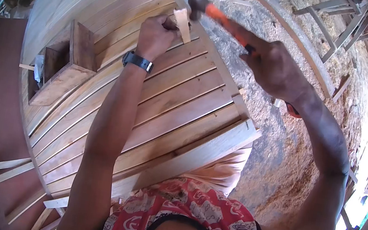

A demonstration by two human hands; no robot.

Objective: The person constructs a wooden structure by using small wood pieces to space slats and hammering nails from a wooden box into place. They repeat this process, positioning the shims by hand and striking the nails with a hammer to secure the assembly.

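Slats in rows, floor apparently sawdust-strewn

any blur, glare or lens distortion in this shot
Head view: wide-angle distortion bows the slatted panel toward the left, with black curved corners; head view: glare washes out patches along the far right; head view: the hammer looks slightly soft, possibly motion blur.

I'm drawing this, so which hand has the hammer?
The right hand: it grips the hammer by its handle. The left hand, wearing a watch, is at a small wood piece instead.
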